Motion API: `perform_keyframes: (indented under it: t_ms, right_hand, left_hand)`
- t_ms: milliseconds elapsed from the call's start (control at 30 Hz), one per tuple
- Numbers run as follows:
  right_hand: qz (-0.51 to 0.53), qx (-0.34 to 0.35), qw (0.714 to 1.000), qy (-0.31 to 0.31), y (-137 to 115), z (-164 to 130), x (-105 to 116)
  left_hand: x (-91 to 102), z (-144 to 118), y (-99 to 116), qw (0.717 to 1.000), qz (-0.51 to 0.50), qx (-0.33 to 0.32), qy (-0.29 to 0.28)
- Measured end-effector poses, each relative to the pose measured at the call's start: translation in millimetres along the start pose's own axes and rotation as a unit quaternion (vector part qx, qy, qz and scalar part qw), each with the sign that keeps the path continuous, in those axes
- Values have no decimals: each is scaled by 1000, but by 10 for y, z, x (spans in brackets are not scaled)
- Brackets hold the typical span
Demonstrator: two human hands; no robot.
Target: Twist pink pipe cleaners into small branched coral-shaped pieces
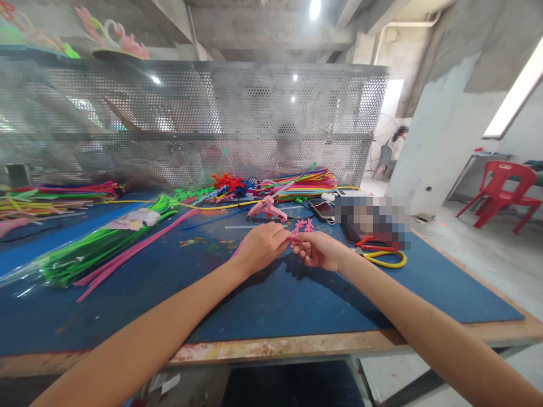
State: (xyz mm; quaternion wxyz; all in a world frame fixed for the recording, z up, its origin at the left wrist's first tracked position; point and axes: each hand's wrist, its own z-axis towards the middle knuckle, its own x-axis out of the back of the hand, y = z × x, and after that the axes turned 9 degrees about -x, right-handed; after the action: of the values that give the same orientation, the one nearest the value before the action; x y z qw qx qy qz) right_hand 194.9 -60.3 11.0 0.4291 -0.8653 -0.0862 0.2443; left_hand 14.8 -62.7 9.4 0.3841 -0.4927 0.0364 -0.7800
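Observation:
My left hand and my right hand meet over the blue mat, both pinching one pink pipe cleaner. Its long end trails down to the left behind my left hand. Just beyond my fingers lies a small pink twisted pipe-cleaner shape. A pink glue gun rests on the mat a little farther back.
A bag of green pipe cleaners and loose pink ones lie left. Mixed coloured pipe cleaners pile by the perforated metal screen. Pliers with red and yellow handles and a phone lie right. A red chair stands far right.

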Motion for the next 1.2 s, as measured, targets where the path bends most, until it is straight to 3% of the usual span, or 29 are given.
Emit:
perform_keyframes:
  t_ms: [267,533,600,667,733,800,867,967,1033,1100,1133,1167,1200]
  right_hand:
    - [-30,102,994,-9,55,23,-5]
    - [-85,116,990,5,77,73,24]
    - [-120,145,982,15,85,82,23]
    - [-163,196,967,26,90,90,15]
    - [-208,256,943,38,89,94,4]
    - [-250,315,914,53,84,91,-2]
    - [-292,373,877,82,81,78,2]
    - [-369,459,798,132,79,43,31]
    - [-416,496,750,131,79,14,47]
    - [-429,503,743,104,77,-8,42]
    - [-411,495,760,93,74,-14,31]
    - [-373,476,792,84,70,-15,18]
    - [-316,444,835,73,63,-11,5]
  left_hand:
    - [50,12,-30,999,7,-28,44]
    - [60,-18,-46,992,-24,-124,23]
    - [57,-31,-39,992,-76,-97,37]
    - [45,-36,-28,983,-174,-24,63]
    - [29,-26,-16,945,-301,93,84]
    - [13,-3,-6,867,-439,221,87]
    - [-3,21,1,749,-572,324,81]
    - [-25,37,7,557,-723,406,56]
    - [-30,36,6,465,-773,431,26]
    - [-21,34,-1,436,-795,421,-8]
    - [-13,35,-9,448,-797,404,-15]
    - [-4,35,-21,481,-788,384,-8]
    - [6,33,-35,533,-763,364,9]
